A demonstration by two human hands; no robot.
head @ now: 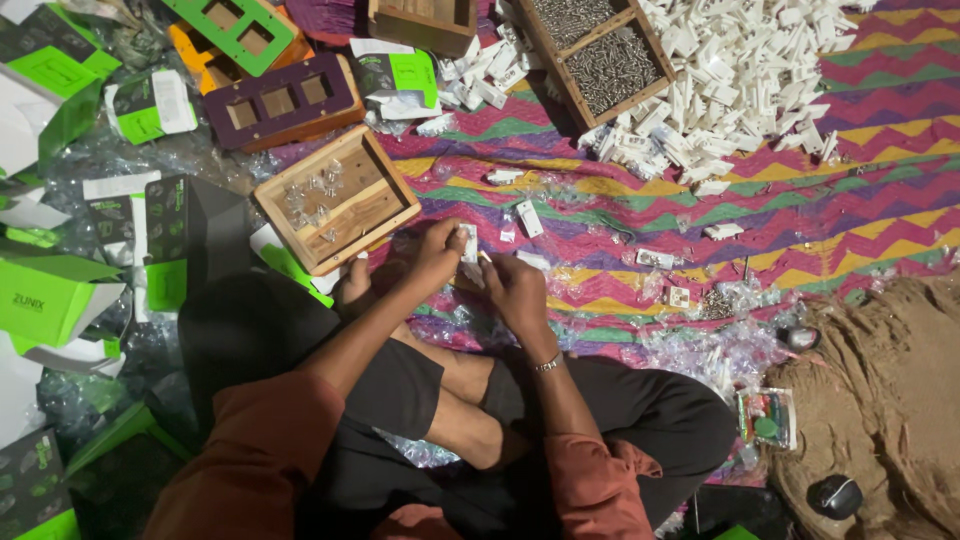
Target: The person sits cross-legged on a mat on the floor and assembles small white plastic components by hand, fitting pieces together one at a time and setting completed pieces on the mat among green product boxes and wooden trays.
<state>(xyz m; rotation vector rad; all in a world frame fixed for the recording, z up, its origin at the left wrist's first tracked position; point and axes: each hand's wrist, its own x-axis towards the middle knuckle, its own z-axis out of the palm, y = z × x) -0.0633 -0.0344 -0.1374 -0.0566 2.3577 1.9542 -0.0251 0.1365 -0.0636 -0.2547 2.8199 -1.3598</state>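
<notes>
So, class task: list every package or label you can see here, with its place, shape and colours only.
Green cartons: left edge, flattened boxes, bright green and white.
Black cartons: left of the wooden tray, black with green panels.
Small packet: lower right, clear wrap, red and green inside.

Green-and-white cartons [45, 295] piled at left edge; black-and-green boxes [165, 235] beside wooden tray; small clear packet [767, 417] at right.

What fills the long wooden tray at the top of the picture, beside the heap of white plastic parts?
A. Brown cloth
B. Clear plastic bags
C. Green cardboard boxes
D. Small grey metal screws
D. The long wooden tray holds heaps of small grey metal screws in its two compartments, with the heap of white plastic parts lying right beside it on the zigzag mat.
</notes>
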